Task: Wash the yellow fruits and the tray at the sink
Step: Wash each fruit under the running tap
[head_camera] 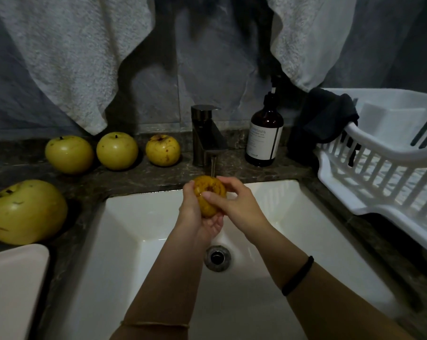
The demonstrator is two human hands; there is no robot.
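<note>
Left grip [196, 214] beneath fruit [208, 196], right grip [235, 204] seemingly atop

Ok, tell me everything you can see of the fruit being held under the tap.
The held fruit is round, deep orange-yellow, mottled with brown patches and glossy, apparently wet. It sits directly under the faucet spout, above the white sink. The left hand cups it from below; the right hand grips its right side, thumb across the front. Its underside is hidden.
</note>
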